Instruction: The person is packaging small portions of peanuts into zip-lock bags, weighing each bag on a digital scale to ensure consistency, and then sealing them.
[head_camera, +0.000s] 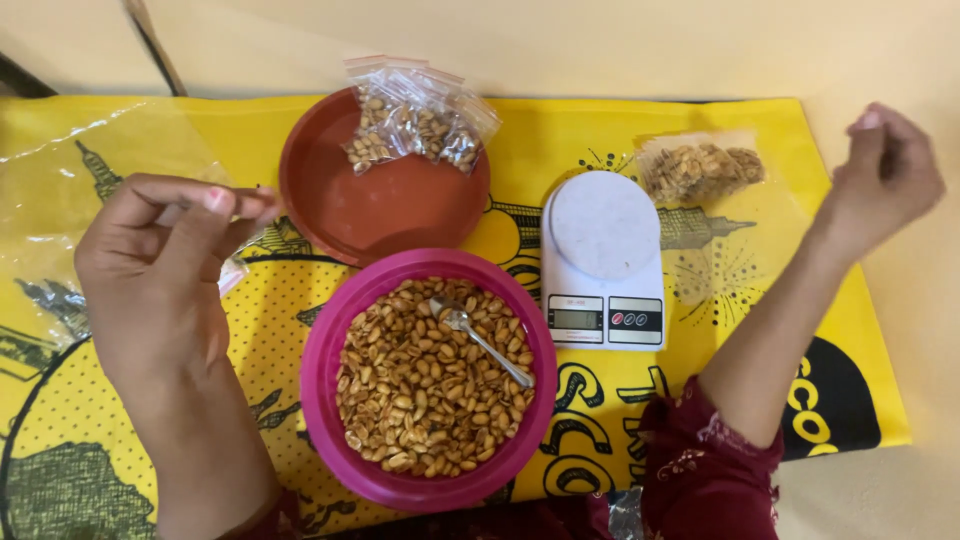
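Left hand (165, 270): hovering left of the bowls, thumb and forefinger pinching a clear plastic bag (228, 275), mostly hidden behind the fingers.
Right hand (888, 175): hanging loosely curled above the mat's right edge, holding nothing visible; fingertips turned away, hard to make out.
Pink bowl (325, 350): one, sitting centre front, filled with roasted peanuts (420, 400); one metal spoon (480, 340) lying in them.
Red plate (390, 205): one, touching the pink bowl's far rim, carrying filled small packets (420, 120), overlapping, count unclear.
Kitchen scale (603, 262): one, white, just right of the bowl, display too small for reading.
Single packet (700, 168): lying beyond the scale.
Yellow mat (560, 130): printed, cut off at left.
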